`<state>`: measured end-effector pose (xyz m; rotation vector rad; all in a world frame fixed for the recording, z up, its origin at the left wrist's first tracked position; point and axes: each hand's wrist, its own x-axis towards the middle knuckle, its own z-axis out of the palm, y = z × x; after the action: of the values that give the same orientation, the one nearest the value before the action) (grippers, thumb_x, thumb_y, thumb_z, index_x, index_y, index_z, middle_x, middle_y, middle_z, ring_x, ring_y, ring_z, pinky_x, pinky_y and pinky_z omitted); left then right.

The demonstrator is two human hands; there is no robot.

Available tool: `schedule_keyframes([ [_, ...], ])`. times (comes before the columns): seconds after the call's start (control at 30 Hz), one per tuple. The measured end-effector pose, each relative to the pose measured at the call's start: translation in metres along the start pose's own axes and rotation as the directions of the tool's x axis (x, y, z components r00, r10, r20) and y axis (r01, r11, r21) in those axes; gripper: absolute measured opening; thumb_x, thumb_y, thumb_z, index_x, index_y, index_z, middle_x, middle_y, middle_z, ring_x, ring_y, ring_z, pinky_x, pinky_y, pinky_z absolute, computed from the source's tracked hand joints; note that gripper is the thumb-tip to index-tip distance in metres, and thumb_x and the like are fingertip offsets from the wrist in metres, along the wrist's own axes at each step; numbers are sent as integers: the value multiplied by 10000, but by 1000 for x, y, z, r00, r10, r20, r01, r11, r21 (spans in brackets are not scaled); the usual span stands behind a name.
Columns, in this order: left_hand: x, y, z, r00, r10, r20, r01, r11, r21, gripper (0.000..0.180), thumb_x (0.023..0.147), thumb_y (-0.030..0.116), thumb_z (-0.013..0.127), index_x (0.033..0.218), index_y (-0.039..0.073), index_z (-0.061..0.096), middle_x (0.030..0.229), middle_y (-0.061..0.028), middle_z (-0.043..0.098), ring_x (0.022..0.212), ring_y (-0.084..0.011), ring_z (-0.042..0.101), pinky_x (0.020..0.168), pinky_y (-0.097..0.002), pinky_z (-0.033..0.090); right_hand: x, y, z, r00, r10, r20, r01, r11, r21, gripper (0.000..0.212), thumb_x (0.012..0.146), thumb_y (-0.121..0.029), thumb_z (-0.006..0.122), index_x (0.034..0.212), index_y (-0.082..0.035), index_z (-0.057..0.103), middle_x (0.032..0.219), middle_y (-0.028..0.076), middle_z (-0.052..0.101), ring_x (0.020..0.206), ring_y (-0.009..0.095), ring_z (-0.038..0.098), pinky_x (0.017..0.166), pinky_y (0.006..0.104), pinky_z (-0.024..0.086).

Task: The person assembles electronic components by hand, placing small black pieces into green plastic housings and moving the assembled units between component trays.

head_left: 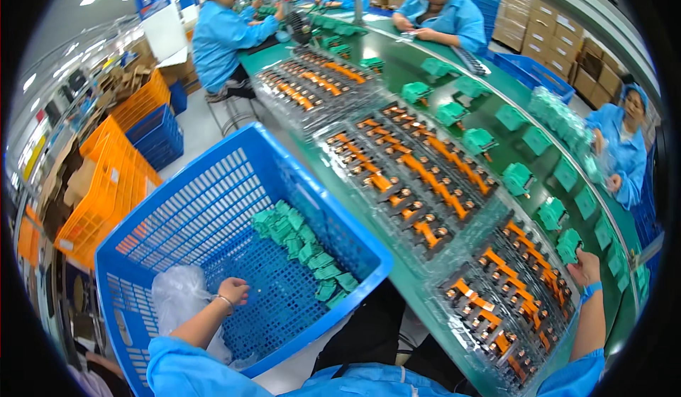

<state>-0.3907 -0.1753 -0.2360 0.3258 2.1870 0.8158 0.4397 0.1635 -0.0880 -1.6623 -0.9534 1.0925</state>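
My left hand (233, 292) hangs over the inside of a big blue plastic crate (330, 202). Its fingers are loosely stretched and nothing shows in them. Green plastic parts (301, 244) lie heaped along the crate's right side, with a clear plastic bag (179, 294) near my left wrist. At the right, my right hand (585, 268) pinches a green plastic housing (568, 246) at the edge of the green belt. Close by that hand lies a clear tray (496, 291) of black parts joined by orange strips.
More filled trays (411, 166) run along the bench. Green housings (516, 179) line the conveyor belt (489, 113). Clear bags (560, 117) are piled at the far edge. Co-workers in blue sit around the line. Orange crates (110, 184) and a smaller blue crate (157, 138) stand at the left.
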Motion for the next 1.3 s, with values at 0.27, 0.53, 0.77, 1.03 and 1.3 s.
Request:
schedule_keyframes([
  [0.27,13,22,72,809,503,304,-587,703,401,542,695,282,683,1158,65,503,1032,-152,582,958,-302,568,847,-375,457,-60,-29,4,985,-14,-172,1,997,-74,267,854,-323,587,970,-91,528,846,10,522,676,126,517,545,296,444],
  [0.53,82,65,148,916,337,-216,-268,917,295,749,654,294,704,1248,-6,362,1199,-247,441,1111,-377,439,938,-406,383,-164,-56,1,954,-181,-239,155,980,-121,252,856,-330,586,997,-129,527,863,-30,517,673,66,505,527,225,423],
  [0.77,130,37,165,925,186,-331,-136,976,169,474,630,323,725,961,6,604,935,-169,624,866,-316,600,771,-385,478,-222,-58,21,966,-152,-209,114,976,-186,160,884,-273,547,953,-132,518,801,-38,511,617,40,500,459,176,421],
  [1.03,101,40,132,974,209,-88,-226,929,-294,189,728,221,712,837,75,660,809,-34,641,750,-129,564,694,-282,447,-262,-62,37,963,-134,-232,84,973,-215,132,858,-207,560,922,-92,543,786,-2,544,628,80,537,507,223,481],
  [1.3,2,127,24,772,526,357,210,320,-924,472,845,253,582,1244,46,437,1263,-138,466,1153,-305,454,972,-479,379,-247,-54,46,954,-297,45,291,876,-386,120,842,-108,588,899,-3,601,833,59,619,752,144,603,626,272,500],
])
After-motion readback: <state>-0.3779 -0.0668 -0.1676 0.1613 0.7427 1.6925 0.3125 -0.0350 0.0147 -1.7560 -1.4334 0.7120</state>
